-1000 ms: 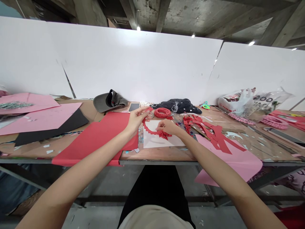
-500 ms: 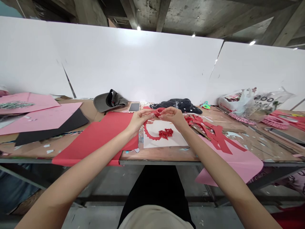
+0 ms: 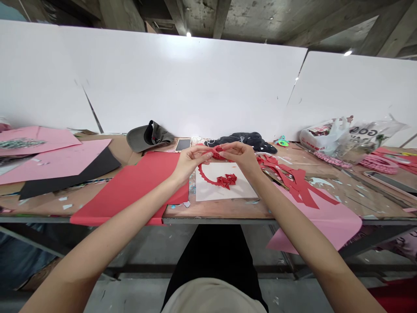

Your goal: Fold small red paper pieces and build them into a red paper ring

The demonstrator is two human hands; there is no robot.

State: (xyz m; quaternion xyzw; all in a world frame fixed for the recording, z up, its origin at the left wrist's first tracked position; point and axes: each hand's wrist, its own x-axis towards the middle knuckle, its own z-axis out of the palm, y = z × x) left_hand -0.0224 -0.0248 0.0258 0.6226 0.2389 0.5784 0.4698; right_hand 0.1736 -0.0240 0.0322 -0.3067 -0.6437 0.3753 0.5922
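Between my fingertips is a coiled red paper strip (image 3: 217,152), held up over the far edge of a white sheet (image 3: 208,193). My left hand (image 3: 193,160) pinches its left side, and my right hand (image 3: 240,154) pinches the right side. A zigzag-folded red paper chain (image 3: 206,177) curves down from near my left fingers. It meets a clump of folded red paper (image 3: 227,181) lying on the white sheet. My hands partly cover the upper end of the chain, so I cannot tell whether it joins the coil.
Red sheets (image 3: 143,178) lie to the left, overhanging the table edge. Red paper strips (image 3: 289,174) and a pink sheet (image 3: 329,217) are on the right. Behind stand a grey cap (image 3: 150,137), a phone (image 3: 183,144), dark cloth (image 3: 249,140) and a plastic bag (image 3: 325,135).
My fingers have shifted slightly around the coiled strip, which stays pinched between both hands. The view has tilted a little; the things on the table lie as before.
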